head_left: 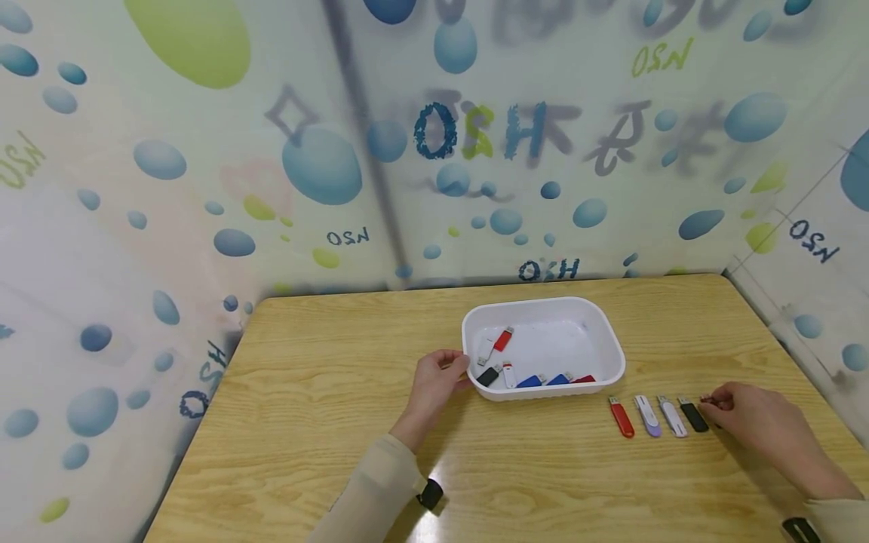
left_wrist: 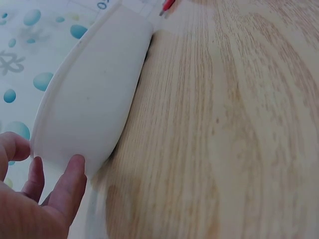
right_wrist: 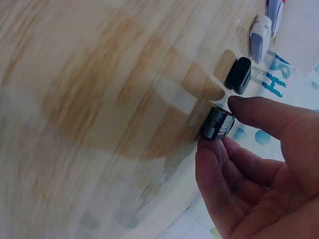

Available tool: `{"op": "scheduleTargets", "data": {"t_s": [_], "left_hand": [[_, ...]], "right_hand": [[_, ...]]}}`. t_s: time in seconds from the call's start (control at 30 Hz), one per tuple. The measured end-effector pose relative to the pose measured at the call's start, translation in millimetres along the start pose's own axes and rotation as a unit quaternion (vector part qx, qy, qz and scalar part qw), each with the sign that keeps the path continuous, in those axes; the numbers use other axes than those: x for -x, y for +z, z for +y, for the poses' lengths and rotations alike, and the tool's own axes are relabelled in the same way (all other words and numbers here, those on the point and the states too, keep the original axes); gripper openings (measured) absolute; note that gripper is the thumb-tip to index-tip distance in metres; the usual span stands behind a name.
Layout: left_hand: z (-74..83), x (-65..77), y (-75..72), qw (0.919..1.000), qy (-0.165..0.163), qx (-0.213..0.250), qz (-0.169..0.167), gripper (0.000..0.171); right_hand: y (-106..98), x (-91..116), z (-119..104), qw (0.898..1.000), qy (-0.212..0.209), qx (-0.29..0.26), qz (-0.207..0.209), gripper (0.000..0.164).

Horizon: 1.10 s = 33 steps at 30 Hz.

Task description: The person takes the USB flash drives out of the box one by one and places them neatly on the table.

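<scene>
My left hand [head_left: 433,385] grips the left end of a white plastic tray [head_left: 536,305], with fingertips against its outer wall in the left wrist view. My right hand [head_left: 763,422] pinches a small dark metal USB stick [right_wrist: 218,123] between thumb and fingers, close over the table. Left of that hand lies a row of USB sticks: a red one [head_left: 621,418], a white and purple one [head_left: 648,416], a white one [head_left: 672,416] and a black one [head_left: 693,415]. In the head view the fingers largely hide the held stick.
Inside the tray lie several more USB sticks, among them a red one [head_left: 503,340], a black one [head_left: 488,376] and a blue one [head_left: 530,381]. The wooden table [head_left: 326,392] meets a patterned curtain [head_left: 380,226] along its far edge.
</scene>
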<state>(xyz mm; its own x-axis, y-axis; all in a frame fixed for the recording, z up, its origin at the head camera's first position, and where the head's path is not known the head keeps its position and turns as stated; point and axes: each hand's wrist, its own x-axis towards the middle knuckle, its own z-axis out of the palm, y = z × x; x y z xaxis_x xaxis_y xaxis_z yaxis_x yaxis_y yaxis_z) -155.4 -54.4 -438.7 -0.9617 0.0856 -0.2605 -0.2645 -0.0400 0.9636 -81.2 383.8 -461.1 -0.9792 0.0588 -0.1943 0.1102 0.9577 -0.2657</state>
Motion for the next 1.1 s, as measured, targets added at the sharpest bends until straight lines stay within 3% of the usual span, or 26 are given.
{"op": "scheduleTargets", "data": {"t_s": [0.3,0.5,0.73,0.9,1.1], "left_hand": [[-25.2,-19.9,-4.1,1.0,-0.001,0.003,0.005,0.026],[-27.7,-21.4,-4.1,0.9999,0.001,-0.005,0.012,0.025],[-27.5,-21.6,-4.9,0.9999,-0.005,-0.011,0.011,0.025],[-27.3,-21.2,-5.0,0.9999,-0.003,-0.009,0.013,0.025],[-29.5,-22.7,-4.9,0.9999,-0.002,-0.006,0.009,0.025]], "right_hand": [[1,1,0,1.0,0.001,-0.004,-0.002,0.029],[-1,2,-1,1.0,0.004,-0.007,-0.001,0.029],[-16,5,-8,1.0,0.02,-0.004,0.012,0.048],[-31,9,-30,0.998,0.005,-0.007,0.066,0.05],[-47,10,-69,0.997,-0.023,-0.015,0.071,0.053]]}}
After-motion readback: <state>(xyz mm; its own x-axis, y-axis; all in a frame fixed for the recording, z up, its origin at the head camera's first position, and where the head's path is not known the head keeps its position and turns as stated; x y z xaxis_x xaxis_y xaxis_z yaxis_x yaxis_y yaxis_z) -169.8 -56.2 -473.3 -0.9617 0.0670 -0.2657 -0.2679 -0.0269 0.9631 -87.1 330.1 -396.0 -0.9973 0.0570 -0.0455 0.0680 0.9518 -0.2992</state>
